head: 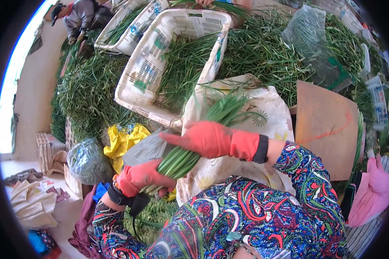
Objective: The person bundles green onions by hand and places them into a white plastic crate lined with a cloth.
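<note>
My left hand (146, 178), in a red rubber glove, grips the pale stem end of a bunch of long green stalks (178, 163) that look like garlic chives. The bunch slants up and away, its blurred leaf tips (228, 108) fanning over a flower-printed cloth (272, 113). Across the middle of the bunch lies my right hand (204, 137), gloved alike, one finger stretched out to the left. Its other fingers are blurred or hidden, so whether they close round the stalks is unclear. Below my left hand, several cut stem ends (146, 215) lie packed together.
Beyond the cloth stands a white plastic crate (136, 85) with loose greens inside. Heaped greens (262, 51) surround it. A brown board (325, 129) is at right, a yellow plastic bag (124, 144) at left. Another person (84, 17) works at upper left; another hand (205, 2) holds stalks at top.
</note>
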Motion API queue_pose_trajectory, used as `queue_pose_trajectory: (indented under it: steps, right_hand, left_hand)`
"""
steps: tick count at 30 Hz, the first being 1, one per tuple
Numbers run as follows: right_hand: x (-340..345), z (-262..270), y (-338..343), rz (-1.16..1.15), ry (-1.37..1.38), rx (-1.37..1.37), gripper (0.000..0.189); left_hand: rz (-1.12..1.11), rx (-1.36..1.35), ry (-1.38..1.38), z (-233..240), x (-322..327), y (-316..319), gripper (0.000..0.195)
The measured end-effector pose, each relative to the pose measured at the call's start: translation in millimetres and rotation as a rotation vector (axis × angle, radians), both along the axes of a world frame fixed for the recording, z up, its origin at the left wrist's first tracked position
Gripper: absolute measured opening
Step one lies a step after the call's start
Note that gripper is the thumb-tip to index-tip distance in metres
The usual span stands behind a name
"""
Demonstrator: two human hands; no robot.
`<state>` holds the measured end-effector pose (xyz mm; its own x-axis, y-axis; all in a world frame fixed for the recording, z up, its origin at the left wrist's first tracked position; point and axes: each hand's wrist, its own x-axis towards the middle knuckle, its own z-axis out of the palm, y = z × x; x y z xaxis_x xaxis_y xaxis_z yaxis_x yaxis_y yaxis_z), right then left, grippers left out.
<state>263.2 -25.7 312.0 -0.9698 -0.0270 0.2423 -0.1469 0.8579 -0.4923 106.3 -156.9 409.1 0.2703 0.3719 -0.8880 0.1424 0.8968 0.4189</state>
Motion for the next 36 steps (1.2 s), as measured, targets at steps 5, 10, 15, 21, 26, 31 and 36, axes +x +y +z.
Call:
queue_pose_trajectory:
  steps: [5,10,15,21,26,31,36]
  right_hand:
    - [36,31,19,-0.209,-0.019,0.423,0.058]
    - [106,81,36,-0.391,-0.084,0.277,0.053]
    - [190,114,48,-0.867,-0.142,0.015,0.052]
    - [280,121,30,-1.240,-0.212,-0.669,0.054]
    - [367,92,31,-1.870,-0.349,-0.093,0.060]
    - [438,19,55,-2.069,-0.407,0.032,0.081]
    - [442,-76,49,-1.919,-0.488,0.466,0.095]
  left_hand:
    - [0.039,0.184,0.146,1,-22,7,0.034]
    - [0.064,0.391,0.156,-14,-56,8,0.012]
    - [0.516,0.543,0.210,-34,-88,11,0.025]
    - [0.300,0.705,0.044,-70,-37,54,0.039]
    - [0.259,0.656,0.186,-67,-20,65,0.043]
    - [0.339,0.633,0.149,-76,-26,61,0.042]
    - [0.334,0.607,0.179,-74,-14,50,0.041]
